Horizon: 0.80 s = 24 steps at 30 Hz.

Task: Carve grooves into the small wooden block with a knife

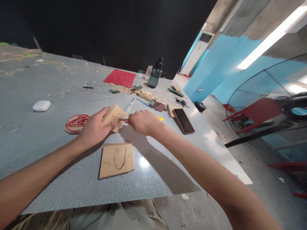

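Observation:
My left hand (97,125) grips a small pale wooden block (117,115) with dark lines marked on its face, tilted up above the table. My right hand (141,122) is closed around a thin carving knife (123,119); most of its handle is hidden in my fist. The blade's tip meets the block's marked face, close to my left thumb. Below the hands a square wooden board (117,160) with a drawn outline lies flat. Left of my left hand is an oval piece (76,123) with a red design, partly covered by the hand.
A phone (184,121) lies on the right of the grey table (72,179). Behind are a dark bottle (155,73), a red sheet (120,78), wood shavings (146,94) and a green cutter (176,92). A white eraser-like piece (42,105) sits left. A large fan (297,108) stands right.

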Each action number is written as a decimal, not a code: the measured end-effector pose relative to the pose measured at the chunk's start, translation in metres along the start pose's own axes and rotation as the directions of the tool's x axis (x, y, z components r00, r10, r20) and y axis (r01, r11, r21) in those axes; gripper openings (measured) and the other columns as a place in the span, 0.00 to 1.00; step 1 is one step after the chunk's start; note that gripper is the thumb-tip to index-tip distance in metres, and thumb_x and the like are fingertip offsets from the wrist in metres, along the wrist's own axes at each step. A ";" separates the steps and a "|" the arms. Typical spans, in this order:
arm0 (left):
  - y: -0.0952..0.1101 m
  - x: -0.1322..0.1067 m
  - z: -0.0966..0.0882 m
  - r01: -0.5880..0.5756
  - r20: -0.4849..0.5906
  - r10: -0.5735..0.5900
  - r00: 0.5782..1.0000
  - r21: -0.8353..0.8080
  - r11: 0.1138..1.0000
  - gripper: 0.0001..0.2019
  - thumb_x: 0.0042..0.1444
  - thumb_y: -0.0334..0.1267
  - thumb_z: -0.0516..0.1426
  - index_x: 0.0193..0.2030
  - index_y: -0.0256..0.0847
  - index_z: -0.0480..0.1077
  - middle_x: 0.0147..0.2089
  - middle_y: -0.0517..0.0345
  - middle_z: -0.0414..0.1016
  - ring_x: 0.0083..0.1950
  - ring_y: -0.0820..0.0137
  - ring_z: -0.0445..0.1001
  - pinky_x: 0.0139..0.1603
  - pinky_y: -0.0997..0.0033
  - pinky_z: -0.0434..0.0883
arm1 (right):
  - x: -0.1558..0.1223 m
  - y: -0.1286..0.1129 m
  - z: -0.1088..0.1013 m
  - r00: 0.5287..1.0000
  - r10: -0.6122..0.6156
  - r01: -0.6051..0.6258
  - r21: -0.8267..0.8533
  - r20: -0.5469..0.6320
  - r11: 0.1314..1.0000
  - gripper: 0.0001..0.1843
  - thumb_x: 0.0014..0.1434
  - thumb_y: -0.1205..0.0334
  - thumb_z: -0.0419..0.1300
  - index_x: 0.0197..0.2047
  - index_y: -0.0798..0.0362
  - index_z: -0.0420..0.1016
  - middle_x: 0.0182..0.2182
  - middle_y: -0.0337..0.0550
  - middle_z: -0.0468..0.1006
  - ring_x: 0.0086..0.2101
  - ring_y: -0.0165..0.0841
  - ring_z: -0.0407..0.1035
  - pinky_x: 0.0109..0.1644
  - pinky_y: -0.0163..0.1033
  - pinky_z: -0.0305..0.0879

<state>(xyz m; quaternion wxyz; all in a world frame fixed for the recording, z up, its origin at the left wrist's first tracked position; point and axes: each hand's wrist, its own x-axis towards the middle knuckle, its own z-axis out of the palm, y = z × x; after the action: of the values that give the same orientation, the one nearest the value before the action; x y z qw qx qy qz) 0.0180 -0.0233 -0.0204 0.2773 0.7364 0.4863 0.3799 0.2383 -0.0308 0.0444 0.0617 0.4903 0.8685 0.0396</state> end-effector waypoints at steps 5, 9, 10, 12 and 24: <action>-0.003 0.003 0.000 0.028 0.027 -0.027 0.999 -0.013 1.000 0.21 0.57 0.45 0.61 0.57 0.46 0.75 0.50 0.54 0.84 0.47 0.55 0.81 0.48 0.60 0.76 | 0.009 0.001 -0.013 0.997 -0.049 0.052 -0.048 0.054 0.998 0.25 0.79 0.52 0.50 0.49 0.56 0.86 0.42 0.59 0.87 0.45 0.49 0.82 0.44 0.46 0.68; -0.004 0.004 -0.001 0.016 0.012 -0.015 1.000 -0.041 0.999 0.22 0.56 0.46 0.62 0.57 0.46 0.74 0.51 0.54 0.84 0.48 0.54 0.82 0.48 0.60 0.76 | 0.010 0.002 -0.018 0.994 -0.023 0.020 0.029 0.105 0.999 0.27 0.79 0.51 0.47 0.49 0.57 0.86 0.44 0.59 0.87 0.45 0.46 0.81 0.45 0.43 0.66; -0.004 0.004 -0.001 0.014 0.011 -0.013 1.000 -0.053 0.998 0.22 0.55 0.46 0.62 0.56 0.46 0.74 0.51 0.53 0.84 0.49 0.54 0.82 0.48 0.60 0.76 | 0.010 0.003 -0.017 0.993 -0.014 0.007 0.065 0.115 0.998 0.28 0.80 0.51 0.46 0.49 0.57 0.86 0.44 0.58 0.87 0.45 0.44 0.80 0.44 0.42 0.65; -0.003 0.004 -0.002 0.009 0.011 -0.008 1.000 -0.060 0.998 0.22 0.55 0.47 0.62 0.56 0.45 0.74 0.51 0.53 0.85 0.48 0.53 0.83 0.47 0.59 0.76 | 0.010 0.005 -0.014 0.992 -0.012 -0.005 0.133 0.124 0.991 0.29 0.80 0.50 0.45 0.48 0.57 0.85 0.44 0.57 0.87 0.42 0.42 0.79 0.43 0.41 0.63; -0.002 0.005 -0.008 0.003 0.008 -0.003 1.000 0.064 0.998 0.21 0.55 0.44 0.60 0.55 0.43 0.73 0.48 0.53 0.84 0.45 0.56 0.81 0.43 0.64 0.71 | 0.018 -0.008 -0.018 0.985 0.032 -0.060 0.164 0.169 0.985 0.30 0.80 0.51 0.44 0.48 0.61 0.83 0.46 0.64 0.86 0.46 0.47 0.80 0.44 0.43 0.65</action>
<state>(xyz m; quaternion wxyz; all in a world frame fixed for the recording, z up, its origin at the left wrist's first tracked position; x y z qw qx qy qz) 0.0118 -0.0174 -0.0164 0.2562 0.7458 0.4981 0.3607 0.2194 -0.0199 0.0603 0.0909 0.5152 0.8490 -0.0734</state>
